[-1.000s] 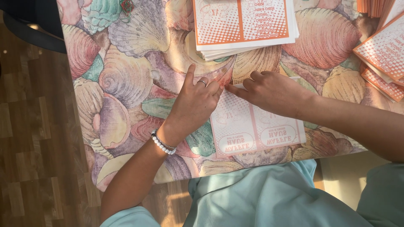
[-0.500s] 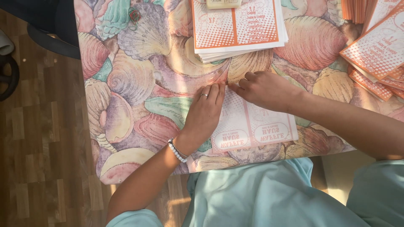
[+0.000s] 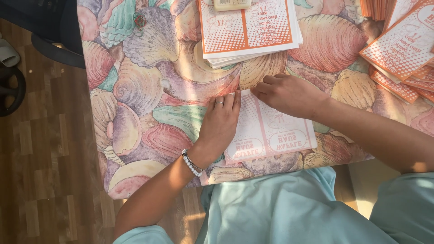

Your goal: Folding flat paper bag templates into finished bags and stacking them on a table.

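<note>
Head view: big shell-print surface (image 3: 149, 90), then a stack of orange sheets (image 3: 248, 27) up top. Near the edge lies one sheet (image 3: 275, 135). Left hand (image 3: 221, 124) lies flat, pressing its left edge. Right hand (image 3: 287, 92) is half curled, fingertips pushing down on its top edge.

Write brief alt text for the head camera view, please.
Two bare hands press a white and orange paper sheet flat on a shell-patterned tablecloth: left hand on its left edge, right hand on its top. A stack of similar sheets lies beyond.
</note>
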